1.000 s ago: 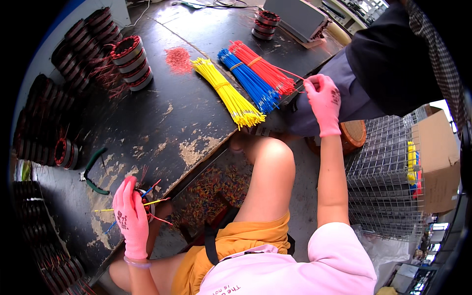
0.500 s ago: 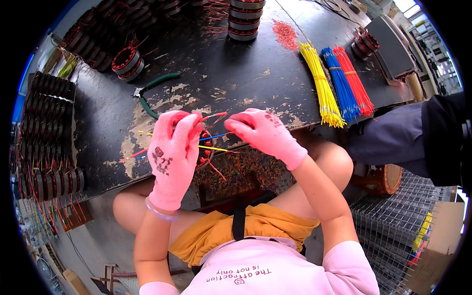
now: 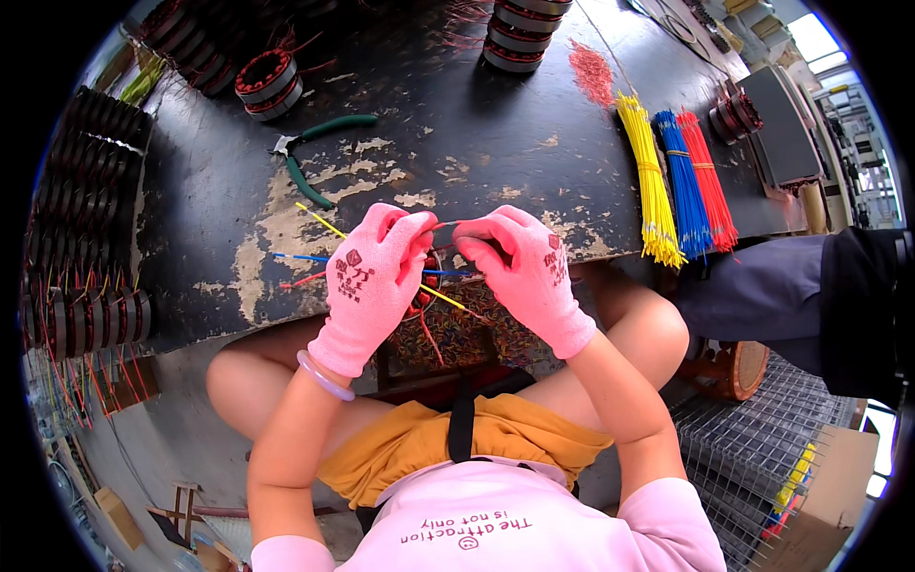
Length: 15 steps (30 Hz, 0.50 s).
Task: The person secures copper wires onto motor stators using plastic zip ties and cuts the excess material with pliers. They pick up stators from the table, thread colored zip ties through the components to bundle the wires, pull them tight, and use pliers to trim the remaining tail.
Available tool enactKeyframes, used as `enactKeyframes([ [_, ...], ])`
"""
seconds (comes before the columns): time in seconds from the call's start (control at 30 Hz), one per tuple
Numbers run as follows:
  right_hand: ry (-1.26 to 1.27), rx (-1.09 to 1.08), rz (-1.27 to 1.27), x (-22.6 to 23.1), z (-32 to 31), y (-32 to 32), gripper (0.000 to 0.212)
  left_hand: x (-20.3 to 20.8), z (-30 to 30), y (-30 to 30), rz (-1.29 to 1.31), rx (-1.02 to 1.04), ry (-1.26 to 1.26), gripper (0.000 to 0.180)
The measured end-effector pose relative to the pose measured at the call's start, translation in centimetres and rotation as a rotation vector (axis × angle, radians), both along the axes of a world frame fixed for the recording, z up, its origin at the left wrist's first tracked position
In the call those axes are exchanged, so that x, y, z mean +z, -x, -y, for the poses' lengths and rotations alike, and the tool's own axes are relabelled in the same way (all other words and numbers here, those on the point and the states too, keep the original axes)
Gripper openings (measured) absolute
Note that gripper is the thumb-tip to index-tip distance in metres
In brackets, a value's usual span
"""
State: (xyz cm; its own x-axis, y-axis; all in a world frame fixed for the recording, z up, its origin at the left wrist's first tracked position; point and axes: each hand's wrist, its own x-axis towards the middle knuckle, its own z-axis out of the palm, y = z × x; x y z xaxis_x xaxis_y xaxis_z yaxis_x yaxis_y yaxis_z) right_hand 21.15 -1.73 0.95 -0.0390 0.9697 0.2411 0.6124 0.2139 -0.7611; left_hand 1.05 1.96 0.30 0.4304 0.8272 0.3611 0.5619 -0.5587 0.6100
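My left hand [image 3: 372, 286], in a pink glove, is closed in a pinch on a red wire [image 3: 445, 225]. Facing it, my right hand [image 3: 522, 272], gloved alike, has its fingers pressed together at the other end of this wire. Below the fingers is a motor stator [image 3: 419, 303] with red windings at the table's front edge, largely covered by my left hand. From it stick out a yellow wire [image 3: 442, 297], a blue wire [image 3: 445, 273] and a bare red lead [image 3: 431, 336]. Other ends of coloured wires show left of my left hand.
Green-handled cutters [image 3: 307, 153] lie beyond my left hand. Yellow [image 3: 650, 181], blue [image 3: 683, 186] and red wire bundles [image 3: 707, 181] lie at right. Stators stand in a stack [image 3: 522, 33] at the back and in rows [image 3: 81, 210] at left. Another person's leg [image 3: 753, 286] is at right.
My hands have come closer together, and the red wire now runs between their fingertips. The left hand has turned, showing more of its back. The whole view has shifted slightly.
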Motion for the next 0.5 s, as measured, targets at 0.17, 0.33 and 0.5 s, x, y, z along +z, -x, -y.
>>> enactKeyframes([
  [0.17,-0.255,0.032,0.092,0.2,-0.5,-0.4,0.012,0.9,-0.6,0.2,-0.059,-0.089,0.02,0.02],
  [0.33,0.238,0.111,-0.236,2.1,-1.0,-0.4,0.013,2.9,-0.4,0.1,-0.14,-0.137,0.027,0.015],
  [0.5,0.256,0.172,-0.295,1.9,-1.8,-0.9,0.013,3.1,0.2,-0.7,-0.133,-0.094,0.044,0.014],
])
